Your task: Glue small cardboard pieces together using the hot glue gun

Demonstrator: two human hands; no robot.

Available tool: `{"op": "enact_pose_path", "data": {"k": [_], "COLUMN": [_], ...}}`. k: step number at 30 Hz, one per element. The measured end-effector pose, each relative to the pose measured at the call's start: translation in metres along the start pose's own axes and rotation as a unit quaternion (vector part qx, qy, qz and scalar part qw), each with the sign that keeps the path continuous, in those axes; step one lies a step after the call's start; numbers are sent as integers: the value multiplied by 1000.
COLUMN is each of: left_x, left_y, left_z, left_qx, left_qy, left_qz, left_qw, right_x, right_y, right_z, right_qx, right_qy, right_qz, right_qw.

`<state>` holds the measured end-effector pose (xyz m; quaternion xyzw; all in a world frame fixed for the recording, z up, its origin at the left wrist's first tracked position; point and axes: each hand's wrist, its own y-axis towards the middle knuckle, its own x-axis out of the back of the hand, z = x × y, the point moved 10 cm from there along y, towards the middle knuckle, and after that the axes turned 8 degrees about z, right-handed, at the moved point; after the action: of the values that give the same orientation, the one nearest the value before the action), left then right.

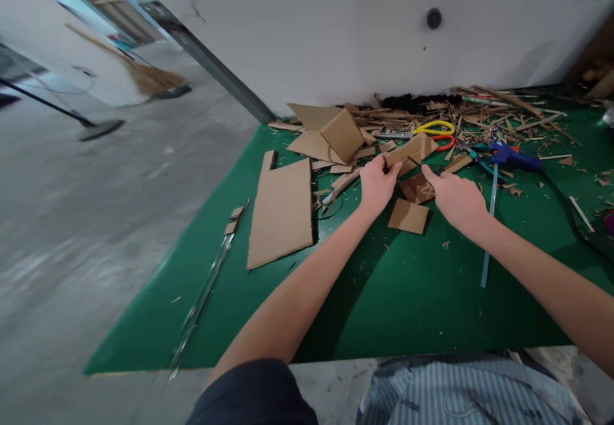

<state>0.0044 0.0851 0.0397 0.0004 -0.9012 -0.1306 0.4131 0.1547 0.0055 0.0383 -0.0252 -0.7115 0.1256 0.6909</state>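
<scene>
My left hand (377,184) pinches a folded strip of brown cardboard (411,151) and holds it just above the green mat (384,297). My right hand (453,196) is closed beside it, with a thin dark tool tip at its fingers touching the strip; I cannot name the tool. Below the two hands lie a dark cardboard scrap (415,189) and a small tan cardboard square (408,216).
A large flat cardboard sheet (281,212) lies to the left, with a metal ruler (206,290) along the mat's edge. Scissors with yellow and red handles (435,133), a blue glue gun (509,155), a glue stick (488,226) and several cardboard offcuts lie near the white wall. A broom (144,76) lies on the floor.
</scene>
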Motion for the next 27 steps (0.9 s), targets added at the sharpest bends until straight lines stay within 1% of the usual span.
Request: {"op": "enact_pose_path", "data": {"k": [4,12,19,27], "left_x": [0,-2,-2,-5], "left_y": [0,-4,-6,-7], "left_z": [-2,-8,-13,-13], "left_qx": [-4,3,-23,-15], "left_qy": [1,35,19,18], "left_qz": [21,23,25,37], "left_qw": [1000,999,999,999], "right_x": [0,8,11,10], "right_y": [-1,-1,4,11], "right_z": [1,8,11,13], "right_qx": [-3,-2,-6,-3], "right_qy": [1,10,10,38], "right_qz": [10,-1,-28,-31], "right_qw": [1000,1000,1000,999]}}
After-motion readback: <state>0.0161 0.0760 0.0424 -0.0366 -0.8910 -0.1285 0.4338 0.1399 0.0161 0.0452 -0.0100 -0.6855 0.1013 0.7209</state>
